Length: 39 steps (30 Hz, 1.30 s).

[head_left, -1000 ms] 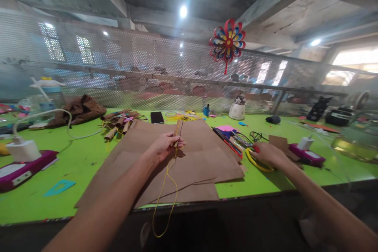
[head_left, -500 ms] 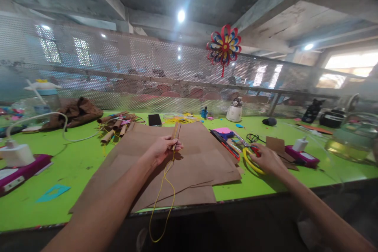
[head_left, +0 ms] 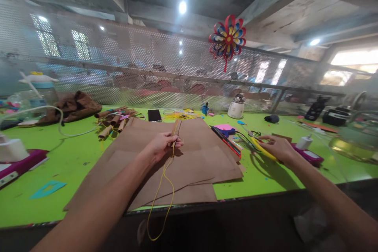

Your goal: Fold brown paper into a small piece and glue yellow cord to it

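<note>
My left hand (head_left: 165, 144) is closed in a pinch on a narrow brown paper roll (head_left: 175, 127) and a yellow string (head_left: 164, 171). The string's loop hangs down past the table's front edge. Beneath that hand lie large sheets of brown paper (head_left: 195, 157). Over to the right, my right hand (head_left: 276, 147) grips yellow-handled scissors (head_left: 264, 148), lifted a little above the green table, with a shadow below. My fingers hide part of the handles.
Several brown paper rolls (head_left: 113, 122) with yellow string lie at the back left, near a phone (head_left: 154, 115). Right of the sheets lies a black-and-red tool (head_left: 226, 142). A pink power strip (head_left: 308, 155) sits at the right. A perforated metal screen (head_left: 141, 75) borders the far edge.
My right hand has raised the scissors off the table and shifted slightly right. The left hand keeps its hold on the roll and string. The view has tilted slightly.
</note>
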{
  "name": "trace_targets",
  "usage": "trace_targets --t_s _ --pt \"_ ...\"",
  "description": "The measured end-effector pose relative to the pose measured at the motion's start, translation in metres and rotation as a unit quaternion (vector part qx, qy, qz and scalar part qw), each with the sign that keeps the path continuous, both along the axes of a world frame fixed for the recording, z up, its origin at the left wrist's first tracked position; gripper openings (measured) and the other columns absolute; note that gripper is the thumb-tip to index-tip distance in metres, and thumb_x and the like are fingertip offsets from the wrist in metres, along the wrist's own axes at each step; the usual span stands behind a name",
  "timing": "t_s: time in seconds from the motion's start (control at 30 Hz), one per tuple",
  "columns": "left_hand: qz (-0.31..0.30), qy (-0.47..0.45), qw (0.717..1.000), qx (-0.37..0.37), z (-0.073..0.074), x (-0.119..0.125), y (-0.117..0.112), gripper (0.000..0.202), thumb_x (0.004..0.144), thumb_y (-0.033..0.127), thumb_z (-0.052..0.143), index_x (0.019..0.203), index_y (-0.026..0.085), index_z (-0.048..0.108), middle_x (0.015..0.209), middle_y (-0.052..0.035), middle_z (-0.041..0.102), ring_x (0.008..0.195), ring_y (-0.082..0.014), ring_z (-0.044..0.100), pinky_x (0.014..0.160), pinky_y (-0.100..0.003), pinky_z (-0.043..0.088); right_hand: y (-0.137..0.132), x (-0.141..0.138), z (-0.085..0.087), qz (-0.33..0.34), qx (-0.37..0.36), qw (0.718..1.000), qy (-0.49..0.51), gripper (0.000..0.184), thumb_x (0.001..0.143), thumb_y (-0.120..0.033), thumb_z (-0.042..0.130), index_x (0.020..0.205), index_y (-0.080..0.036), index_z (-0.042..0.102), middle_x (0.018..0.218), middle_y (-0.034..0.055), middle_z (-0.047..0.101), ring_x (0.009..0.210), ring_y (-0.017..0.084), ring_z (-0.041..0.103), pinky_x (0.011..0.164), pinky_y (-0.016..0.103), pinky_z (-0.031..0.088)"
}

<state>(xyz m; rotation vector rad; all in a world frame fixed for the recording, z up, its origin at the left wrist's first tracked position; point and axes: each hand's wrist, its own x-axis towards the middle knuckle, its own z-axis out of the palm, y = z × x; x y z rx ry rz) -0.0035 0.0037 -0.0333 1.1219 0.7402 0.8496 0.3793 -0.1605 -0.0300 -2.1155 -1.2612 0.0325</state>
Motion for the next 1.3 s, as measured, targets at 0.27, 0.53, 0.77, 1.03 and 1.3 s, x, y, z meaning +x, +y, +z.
trace_targets --t_s 0.27,0.53,0.77,1.03,1.3 --pt "-0.01 -0.004 1.0 -0.013 0.003 0.003 -0.004 0.007 0.077 0.005 0.053 0.08 0.008 0.058 0.076 -0.0094 0.065 0.065 -0.0117 0.062 0.063 -0.021 0.053 -0.045 -0.03 -0.023 -0.036 -0.103 0.991 -0.071 0.039 0.07 -0.041 0.055 0.1 -0.018 0.064 0.075 0.0069 0.07 0.068 0.023 0.063 0.059 0.029 0.042" --pt "-0.011 -0.004 1.0 -0.006 0.0 0.0 -0.002 0.006 0.076 0.007 0.054 0.081 0.01 0.058 0.074 -0.0069 0.064 0.065 -0.0115 0.063 0.064 -0.021 0.052 -0.01 -0.047 -0.018 -0.021 -0.194 0.941 -0.278 0.031 0.078 -0.038 0.045 0.091 -0.017 0.063 0.087 0.0144 0.067 0.08 0.03 0.062 0.061 0.033 0.04" --pt "-0.023 0.013 0.999 -0.023 0.001 0.003 -0.008 0.008 0.077 0.009 0.053 0.083 0.01 0.057 0.075 -0.0064 0.063 0.061 -0.0122 0.063 0.061 -0.024 0.053 0.07 -0.036 0.024 0.07 -0.16 0.955 -0.238 0.033 0.081 -0.034 0.042 0.089 -0.014 0.067 0.083 0.012 0.067 0.078 0.022 0.059 0.061 0.027 0.037" --pt "-0.036 0.001 0.999 -0.027 -0.006 0.004 -0.006 0.009 0.074 0.01 0.058 0.083 0.008 0.058 0.072 -0.0077 0.063 0.063 -0.0142 0.063 0.064 -0.026 0.052 0.115 -0.042 0.0 0.158 -0.211 0.946 -0.188 0.022 0.068 -0.021 0.05 0.07 -0.016 0.071 0.066 0.0019 0.066 0.06 0.014 0.057 0.052 0.02 0.036" --pt "-0.033 0.001 0.999 -0.038 -0.005 0.003 -0.006 0.009 0.075 0.011 0.057 0.083 0.008 0.058 0.071 -0.0079 0.063 0.06 -0.0148 0.062 0.066 -0.031 0.052 0.117 -0.034 0.014 0.184 -0.178 0.931 -0.259 0.033 0.065 -0.014 0.052 0.094 -0.013 0.068 0.091 0.009 0.067 0.082 0.019 0.058 0.067 0.022 0.038"
